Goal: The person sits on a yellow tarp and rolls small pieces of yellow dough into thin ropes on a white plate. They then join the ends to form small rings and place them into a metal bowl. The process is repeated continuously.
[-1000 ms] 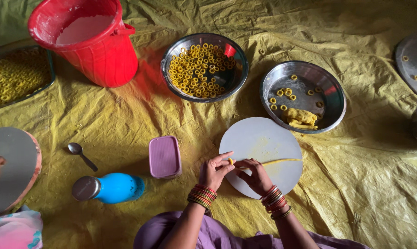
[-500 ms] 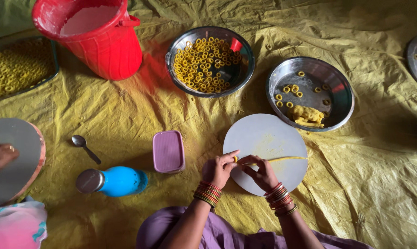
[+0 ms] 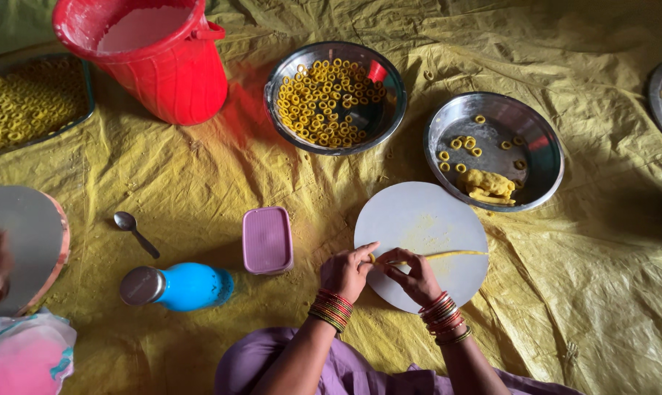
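From the head camera, low in the middle of the frame, the left hand [image 3: 348, 272] and the right hand [image 3: 415, 276] meet over the near edge of a round white board [image 3: 433, 219]. Both pinch the end of a thin yellow dough strand [image 3: 448, 255]: the left hand's grip is clenched on its tip between thumb and forefinger, and the right hand's fingers are closed on it just beside. The rest of the strand lies across the board toward the right.

Above the board, right of centre, a steel plate [image 3: 543, 146] holds a dough lump [image 3: 486, 184] and a few small rings. At top centre a steel bowl [image 3: 393, 102] is heaped with yellow dough rings [image 3: 320, 99]. A red bucket [image 3: 177, 80] stands at upper left.

Left of the hands a lilac lidded box [image 3: 266, 239], a blue bottle [image 3: 181, 286] on its side and a spoon [image 3: 135, 232] lie on the yellow sheet [image 3: 602, 292].
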